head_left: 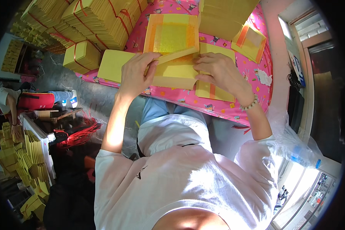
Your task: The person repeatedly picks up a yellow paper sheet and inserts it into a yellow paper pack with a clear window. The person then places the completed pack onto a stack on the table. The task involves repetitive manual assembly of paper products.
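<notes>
On the pink cloth in front of me lies a yellow paper stack with a thick pale front edge. A raised strip of yellow paper slants across its top, orange showing under it. My left hand is closed, thumb and fingers pinching the strip's left end. My right hand, a bead bracelet at its wrist, has its fingers bent round the right side of the same paper; its fingertips are partly hidden. Just beyond is a stack of paper sheets with a shiny gold square and orange border.
Tied bundles of yellow paper stand at the far left, with a smaller bundle nearer. A yellow block rises at the far right beside an orange-striped packet. At left, a person's hand rests by more yellow paper.
</notes>
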Demonstrator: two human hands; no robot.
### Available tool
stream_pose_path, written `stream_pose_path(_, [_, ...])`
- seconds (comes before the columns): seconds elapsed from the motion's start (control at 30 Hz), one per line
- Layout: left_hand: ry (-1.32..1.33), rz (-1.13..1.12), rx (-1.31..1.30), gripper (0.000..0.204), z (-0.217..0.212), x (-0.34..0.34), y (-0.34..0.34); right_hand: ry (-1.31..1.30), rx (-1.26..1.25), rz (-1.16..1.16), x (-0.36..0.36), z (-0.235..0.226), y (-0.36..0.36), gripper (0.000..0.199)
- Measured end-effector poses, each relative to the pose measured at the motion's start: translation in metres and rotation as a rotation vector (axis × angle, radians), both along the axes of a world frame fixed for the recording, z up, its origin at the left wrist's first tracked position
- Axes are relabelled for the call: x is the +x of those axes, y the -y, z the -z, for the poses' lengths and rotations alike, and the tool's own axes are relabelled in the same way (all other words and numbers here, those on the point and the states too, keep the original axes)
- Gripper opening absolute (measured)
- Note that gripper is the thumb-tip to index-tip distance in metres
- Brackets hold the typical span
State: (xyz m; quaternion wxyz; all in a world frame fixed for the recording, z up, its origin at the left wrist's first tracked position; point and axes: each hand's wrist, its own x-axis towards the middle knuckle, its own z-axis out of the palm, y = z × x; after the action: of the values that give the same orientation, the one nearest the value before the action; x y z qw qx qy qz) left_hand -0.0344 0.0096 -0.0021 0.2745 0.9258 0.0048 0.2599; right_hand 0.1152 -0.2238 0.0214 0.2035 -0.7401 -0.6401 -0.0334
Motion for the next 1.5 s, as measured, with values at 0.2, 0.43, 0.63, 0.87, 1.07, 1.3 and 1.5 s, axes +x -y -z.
stream_pose_path(0.2, [-0.067,0.081,0.091,0.019,-0.011,-0.002,0.003,0.054,-0.157,0.043,-0.010,-0.013,-0.008,0.016])
stream_pose_path(0.43, [-0.116,0.086,0.178,0.038,-0.015,-0.001,0.003,0.062,-0.154,0.030,-0.005,-0.005,-0.010,0.016])
stream_pose_path(0.63, [-0.146,0.081,0.191,0.042,-0.015,0.000,0.002,0.016,-0.134,0.038,-0.005,-0.011,-0.010,0.016])
stream_pose_path(0.87, [-0.152,0.082,0.170,0.039,-0.016,-0.001,0.001,-0.056,-0.129,0.031,-0.003,-0.014,-0.008,0.015])
stream_pose_path(1.07, [-0.141,0.081,0.169,0.041,-0.013,0.000,0.000,-0.076,-0.099,0.024,-0.002,-0.012,-0.008,0.014])
stream_pose_path(1.3, [-0.137,0.039,0.235,0.051,-0.021,0.003,0.016,-0.100,-0.121,0.038,0.004,-0.012,-0.007,0.016])
stream_pose_path(1.5, [-0.095,0.019,0.298,0.047,-0.014,0.008,0.020,-0.118,-0.035,0.052,0.001,-0.016,-0.009,0.016])
